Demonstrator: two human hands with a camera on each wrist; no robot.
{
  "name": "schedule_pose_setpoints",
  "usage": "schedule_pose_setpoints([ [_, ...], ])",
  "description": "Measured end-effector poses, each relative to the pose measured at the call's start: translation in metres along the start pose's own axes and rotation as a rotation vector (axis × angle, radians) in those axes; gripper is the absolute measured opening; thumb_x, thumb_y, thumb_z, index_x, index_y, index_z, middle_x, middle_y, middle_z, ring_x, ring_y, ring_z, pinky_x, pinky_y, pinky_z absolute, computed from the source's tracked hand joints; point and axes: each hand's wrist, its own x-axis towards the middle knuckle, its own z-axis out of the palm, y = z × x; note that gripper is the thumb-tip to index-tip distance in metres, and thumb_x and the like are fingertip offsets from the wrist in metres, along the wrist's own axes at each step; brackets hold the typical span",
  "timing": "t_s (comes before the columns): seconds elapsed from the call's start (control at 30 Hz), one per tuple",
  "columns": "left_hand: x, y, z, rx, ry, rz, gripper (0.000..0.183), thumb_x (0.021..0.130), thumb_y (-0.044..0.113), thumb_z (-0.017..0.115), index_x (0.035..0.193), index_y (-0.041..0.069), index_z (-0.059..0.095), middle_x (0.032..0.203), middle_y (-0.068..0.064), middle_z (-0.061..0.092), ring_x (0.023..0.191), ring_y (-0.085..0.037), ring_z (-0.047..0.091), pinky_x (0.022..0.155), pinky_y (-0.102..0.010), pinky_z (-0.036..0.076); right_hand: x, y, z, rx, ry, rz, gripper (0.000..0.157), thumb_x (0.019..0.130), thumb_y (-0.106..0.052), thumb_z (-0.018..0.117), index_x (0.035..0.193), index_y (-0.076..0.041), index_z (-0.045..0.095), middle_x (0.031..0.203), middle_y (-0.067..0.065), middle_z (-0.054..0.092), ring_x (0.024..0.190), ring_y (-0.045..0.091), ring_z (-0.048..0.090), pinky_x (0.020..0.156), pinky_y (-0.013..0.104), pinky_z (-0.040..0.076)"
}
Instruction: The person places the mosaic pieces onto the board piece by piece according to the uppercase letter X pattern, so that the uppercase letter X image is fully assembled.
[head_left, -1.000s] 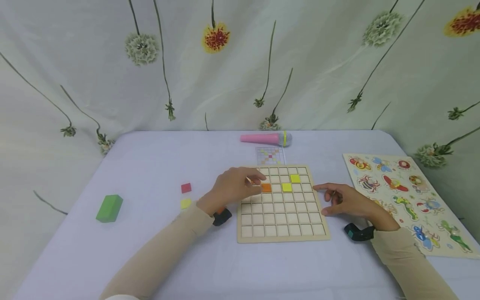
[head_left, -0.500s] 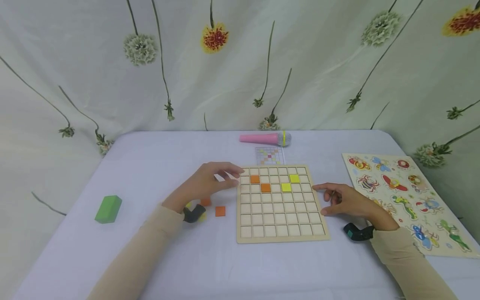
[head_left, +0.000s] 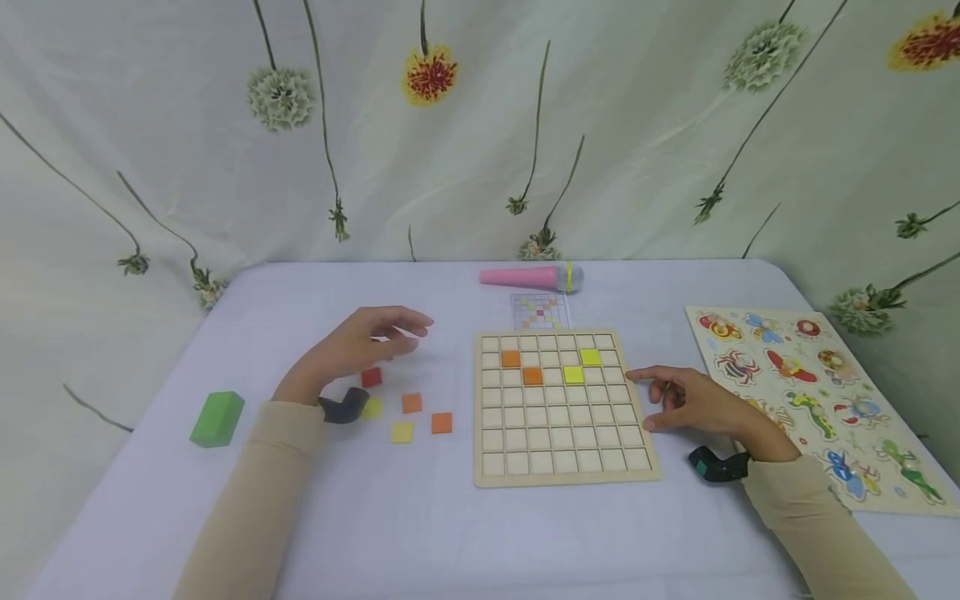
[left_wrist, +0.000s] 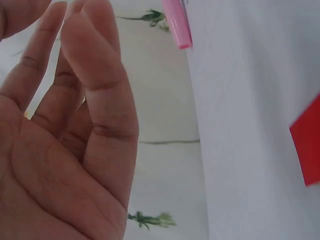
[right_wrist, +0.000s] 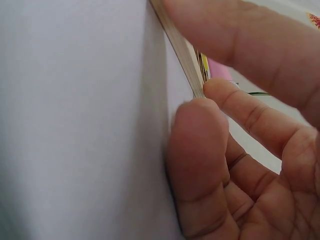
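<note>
My left hand point(head_left: 360, 342) hovers over the table left of the board, holding nothing, its fingers loosely bent in the left wrist view. Just below it lies a red tile point(head_left: 371, 377), with two yellow tiles point(head_left: 402, 432) and two orange tiles point(head_left: 442, 422) nearby. The wooden grid board point(head_left: 567, 479) bears two orange tiles point(head_left: 532, 376) and two yellow tiles point(head_left: 573, 375) in its upper rows. My right hand point(head_left: 693, 404) rests at the board's right edge, index fingertip and thumb touching it; the right wrist view shows them against its side point(right_wrist: 182, 55).
Behind the board lie a small printed pattern card point(head_left: 540, 311) and a pink toy microphone point(head_left: 525, 277). A green block point(head_left: 217, 418) stands at the left. To the right, an insect puzzle board point(head_left: 817, 400) lies beside my right arm.
My left hand has let go of an orange tile in the board's second row and moved left, off the board, to above the loose tiles. The right hand has stayed still.
</note>
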Motion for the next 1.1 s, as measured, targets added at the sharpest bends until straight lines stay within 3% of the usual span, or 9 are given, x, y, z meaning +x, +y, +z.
schedule_pose_setpoints([
  [0.13, -0.006, -0.016, -0.012, -0.022, -0.009, -0.058, 0.041, 0.104, 0.008, 0.068, 0.144, 0.002, 0.066, 0.140, -0.017, 0.069, 0.125, -0.032, 0.066, 0.095, -0.029, 0.056, 0.000, -0.002, 0.000, -0.006, 0.003, 0.003, 0.068, 0.087, -0.004, 0.087, 0.145, 0.014, 0.056, 0.099, 0.007, 0.056, 0.076, 0.013, 0.048, 0.067, 0.025, 0.041],
  [0.23, -0.010, -0.027, -0.019, -0.030, -0.017, -0.083, 0.040, 0.105, 0.007, 0.067, 0.144, 0.001, 0.065, 0.143, -0.019, 0.067, 0.126, -0.034, 0.065, 0.094, -0.029, 0.056, -0.001, -0.001, -0.001, -0.005, 0.001, 0.004, 0.069, 0.087, -0.004, 0.087, 0.145, 0.014, 0.055, 0.099, 0.006, 0.056, 0.076, 0.013, 0.048, 0.067, 0.025, 0.041],
  [0.37, -0.016, -0.038, -0.026, 0.051, -0.024, -0.109, 0.037, 0.104, 0.001, 0.064, 0.140, -0.001, 0.068, 0.140, -0.020, 0.068, 0.127, -0.035, 0.064, 0.102, -0.037, 0.054, -0.001, 0.001, -0.001, -0.002, 0.001, -0.001, 0.069, 0.087, -0.003, 0.087, 0.145, 0.015, 0.055, 0.099, 0.006, 0.056, 0.075, 0.012, 0.048, 0.067, 0.025, 0.041],
  [0.47, -0.020, -0.041, -0.028, 0.105, -0.044, -0.165, 0.038, 0.101, -0.004, 0.059, 0.137, -0.001, 0.070, 0.137, -0.021, 0.069, 0.124, -0.037, 0.063, 0.104, -0.045, 0.052, -0.001, 0.002, -0.001, 0.001, 0.005, -0.008, 0.069, 0.086, -0.003, 0.088, 0.145, 0.014, 0.056, 0.099, 0.006, 0.056, 0.075, 0.012, 0.048, 0.066, 0.025, 0.041],
  [0.7, -0.023, -0.043, -0.029, 0.139, -0.113, -0.312, 0.042, 0.099, -0.004, 0.058, 0.138, 0.001, 0.070, 0.139, -0.022, 0.067, 0.123, -0.040, 0.057, 0.098, -0.046, 0.055, -0.002, 0.003, -0.001, 0.009, 0.006, -0.003, 0.069, 0.087, -0.002, 0.087, 0.145, 0.014, 0.055, 0.099, 0.006, 0.056, 0.075, 0.013, 0.048, 0.066, 0.026, 0.041],
  [1.1, -0.021, -0.053, -0.026, 0.183, -0.127, -0.350, 0.041, 0.094, -0.002, 0.065, 0.132, 0.008, 0.076, 0.132, -0.020, 0.066, 0.117, -0.037, 0.056, 0.093, -0.042, 0.054, 0.000, 0.003, 0.000, 0.015, 0.006, -0.010, 0.068, 0.086, -0.003, 0.088, 0.145, 0.014, 0.056, 0.099, 0.006, 0.055, 0.075, 0.012, 0.047, 0.066, 0.025, 0.040],
])
